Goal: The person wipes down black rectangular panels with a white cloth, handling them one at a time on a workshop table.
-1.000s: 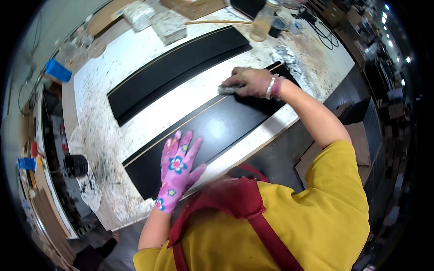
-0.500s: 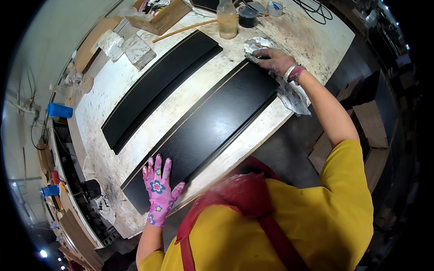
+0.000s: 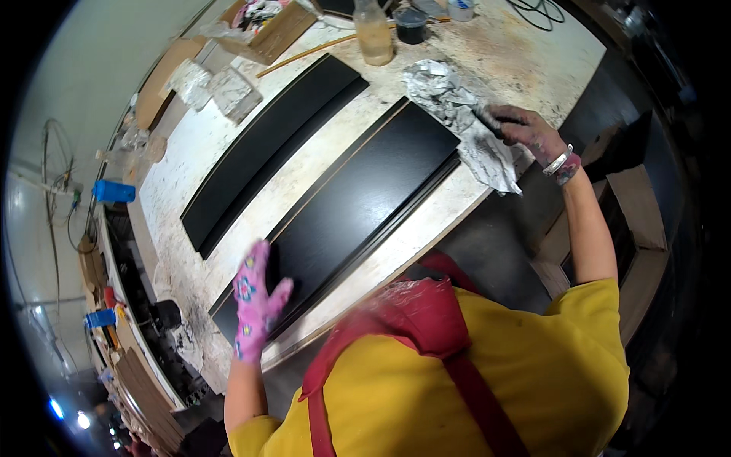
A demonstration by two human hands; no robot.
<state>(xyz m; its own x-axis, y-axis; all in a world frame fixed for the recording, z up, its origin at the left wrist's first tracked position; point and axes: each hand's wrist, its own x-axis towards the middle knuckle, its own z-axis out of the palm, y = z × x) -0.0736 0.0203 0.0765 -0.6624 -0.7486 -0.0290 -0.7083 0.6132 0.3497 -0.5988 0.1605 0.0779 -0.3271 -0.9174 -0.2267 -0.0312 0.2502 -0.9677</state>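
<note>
A long black panel [image 3: 365, 175] with a thin light-brown line along its far edge lies diagonally on the worktable. Over its near left end is my left hand [image 3: 257, 301] in a pink floral glove, thumb apart from the fingers; whether it touches the panel I cannot tell. My right hand [image 3: 533, 137], stained dark and with a silver bracelet at the wrist, is off the panel, above a crumpled, smudged white sheet [image 3: 487, 156] beside the panel's right end. Its fingers are closed on a small dark pad [image 3: 489, 122], blurred and partly hidden.
A second, curved black piece [image 3: 266, 152] lies beyond the panel on the stained white table [image 3: 533, 68]. Farther back are a bottle of cloudy liquid [image 3: 373, 38], a dark tub [image 3: 410, 29], a thin stick [image 3: 304, 55], wrapped blocks [image 3: 234, 94] and a wooden box [image 3: 274, 38].
My right hand has moved from the panel's far right end rightward, over the crumpled sheet. My left hand has shifted slightly, its fingers drawn closer together.
</note>
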